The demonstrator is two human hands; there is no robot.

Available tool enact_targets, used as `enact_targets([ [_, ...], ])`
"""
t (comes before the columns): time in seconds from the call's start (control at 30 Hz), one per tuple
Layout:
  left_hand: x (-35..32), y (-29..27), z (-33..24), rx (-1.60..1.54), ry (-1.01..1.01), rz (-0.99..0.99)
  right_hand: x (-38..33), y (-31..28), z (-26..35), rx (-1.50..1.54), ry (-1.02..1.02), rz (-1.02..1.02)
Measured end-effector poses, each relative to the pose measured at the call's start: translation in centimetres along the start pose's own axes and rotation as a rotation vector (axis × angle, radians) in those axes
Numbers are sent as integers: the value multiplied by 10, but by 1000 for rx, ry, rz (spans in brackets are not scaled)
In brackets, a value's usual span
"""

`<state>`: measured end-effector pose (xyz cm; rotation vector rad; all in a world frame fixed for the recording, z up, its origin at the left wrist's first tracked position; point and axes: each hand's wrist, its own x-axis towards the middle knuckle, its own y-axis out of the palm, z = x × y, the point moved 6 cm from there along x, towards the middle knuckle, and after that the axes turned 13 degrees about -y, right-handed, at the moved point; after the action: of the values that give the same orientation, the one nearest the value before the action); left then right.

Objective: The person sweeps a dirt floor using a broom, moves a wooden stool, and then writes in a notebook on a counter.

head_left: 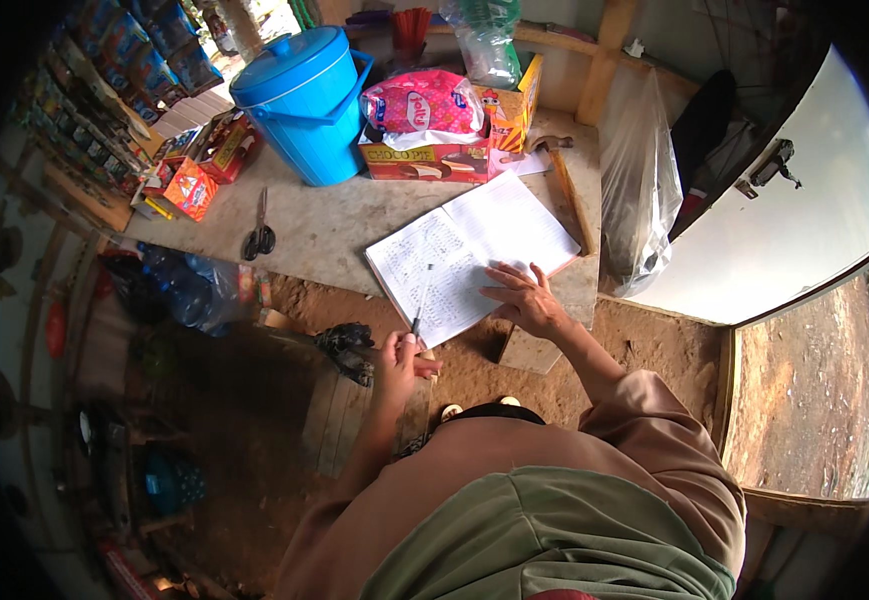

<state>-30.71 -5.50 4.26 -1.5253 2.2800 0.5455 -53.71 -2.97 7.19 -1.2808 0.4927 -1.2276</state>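
An open notebook (pixel 474 250) lies tilted near the front edge of the table, its left page covered in handwriting and its right page ruled with fainter marks. My right hand (pixel 527 302) rests on the notebook's lower right part, fingers spread and flat. Just off the lower left corner, my left hand (pixel 401 362) grips a pen (pixel 417 320) between thumb and fingers. The pen points up over the written page; whether its tip touches the paper I cannot tell.
A hammer (pixel 574 200) lies right of the notebook. Scissors (pixel 260 232) lie to the left, near a lidded blue bucket (pixel 309 110). Behind the notebook, a pink packet (pixel 424 105) sits on a red box (pixel 424 163). A clear plastic bag (pixel 639 180) hangs beside the white door (pixel 804 190).
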Motion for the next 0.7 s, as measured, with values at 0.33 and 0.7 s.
enact_targets([
  [0.33,-11,49,-22,581,553,-75,25,40,56,1379,543,-526],
  [0.7,37,-25,5,127,90,-415,-16,-12,-75,235,685,-282],
])
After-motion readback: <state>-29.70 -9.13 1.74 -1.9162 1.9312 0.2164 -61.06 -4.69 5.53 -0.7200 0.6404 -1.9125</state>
